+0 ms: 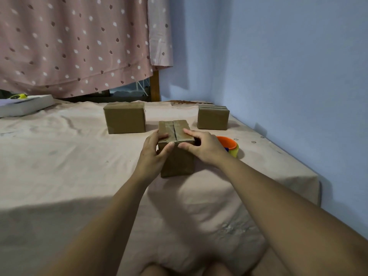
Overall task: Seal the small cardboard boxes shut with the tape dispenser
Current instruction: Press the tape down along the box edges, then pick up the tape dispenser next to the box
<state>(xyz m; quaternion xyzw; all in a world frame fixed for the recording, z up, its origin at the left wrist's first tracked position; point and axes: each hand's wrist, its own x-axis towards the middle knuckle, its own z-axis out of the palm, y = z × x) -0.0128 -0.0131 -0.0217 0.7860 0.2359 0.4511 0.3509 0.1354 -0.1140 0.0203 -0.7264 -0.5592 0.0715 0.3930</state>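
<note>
The near cardboard box (177, 162) stands on the bed (69, 156) about midway across, straight in front of the person, and both hands are on its top near edge. The left hand (154, 148) grips the left side of the top: its fingers curl over the left flap and its thumb presses against the near face just below the edge. The right hand (205, 148) pinches the right flap, with the forefinger laid flat along the top, the thumb under the near edge and the other fingers curled beside the box's right side. The two top flaps meet at a dark seam running near to far, and something glossy, probably tape, shows across the far part of the top.

The tape dispenser (229, 145), orange and yellow, lies on the bed just right of this box, partly hidden behind the right hand. Farther away sit the far left cardboard box (125, 120) and the far right cardboard box (212, 118), well apart from each other. A flat white box (22, 106) lies at the far left under the spotted curtain (75, 42)
</note>
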